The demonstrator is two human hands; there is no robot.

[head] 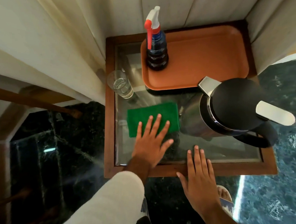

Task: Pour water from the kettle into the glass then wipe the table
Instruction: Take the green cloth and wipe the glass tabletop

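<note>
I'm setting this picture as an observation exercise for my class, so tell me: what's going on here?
A person is wiping a small glass-topped table. The left hand lies flat on a green cloth, while the right hand rests open on the wooden front edge. A glass holding some water stands at the left, a black kettle at the right, and a spray bottle on an orange tray behind.

Glossy glass table [214, 147] framed in wood, fuzzy green cloth [149, 111], matt plastic tray [209, 57], shiny-steel kettle [204, 119].
</note>
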